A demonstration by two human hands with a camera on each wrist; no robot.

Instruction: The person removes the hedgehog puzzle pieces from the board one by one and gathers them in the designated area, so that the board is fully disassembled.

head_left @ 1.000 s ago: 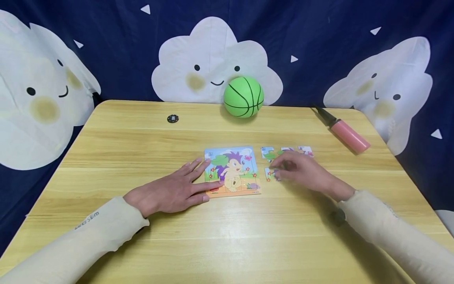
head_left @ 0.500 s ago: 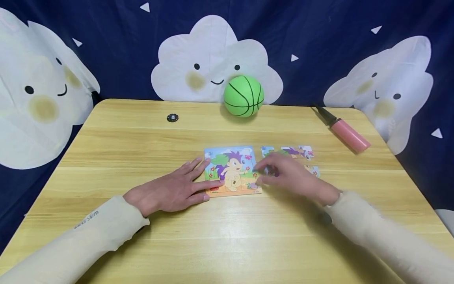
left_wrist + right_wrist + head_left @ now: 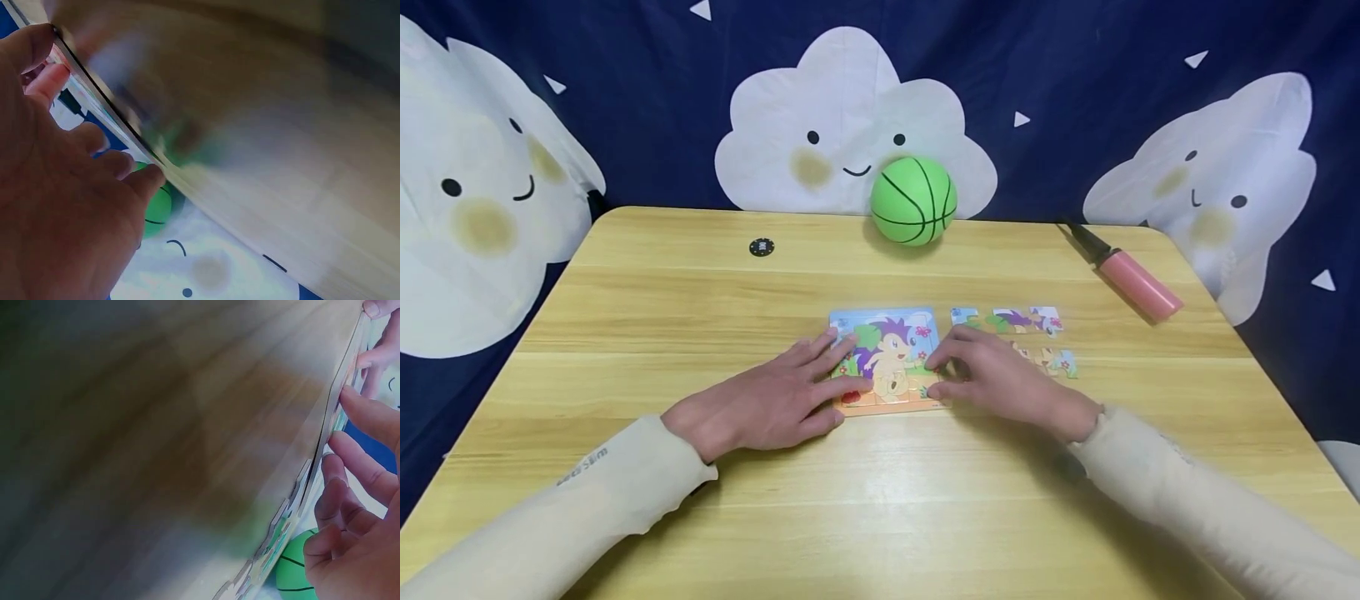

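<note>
A puzzle board (image 3: pixel 891 333) with a purple-haired hedgehog picture lies flat on the table. My left hand (image 3: pixel 760 404) is spread at its left side, fingers extended over the picture and thumb by the lower left edge. My right hand (image 3: pixel 1003 383) is at the board's right side. Its thumb (image 3: pixel 372 419) and index finger (image 3: pixel 365 465) touch the board apart from each other, while the other fingers bend inward. No piece shows between them, though the palm hides the board's right edge. Several loose puzzle pieces (image 3: pixel 1047 320) lie in two rows right of the board, partly covered by this hand.
On the wooden table (image 3: pixel 700 308), a green ball (image 3: pixel 913 202) stands at the back edge. A black round chip (image 3: pixel 762 247) lies back left. A pink hand pump (image 3: pixel 1138 283) with a black nozzle lies back right. Behind hangs a blue cloud-patterned curtain (image 3: pixel 1037 50).
My right hand has moved left from the loose pieces onto the right side of the board, uncovering pieces at the right end of the rows. My left hand has stayed nearly still.
</note>
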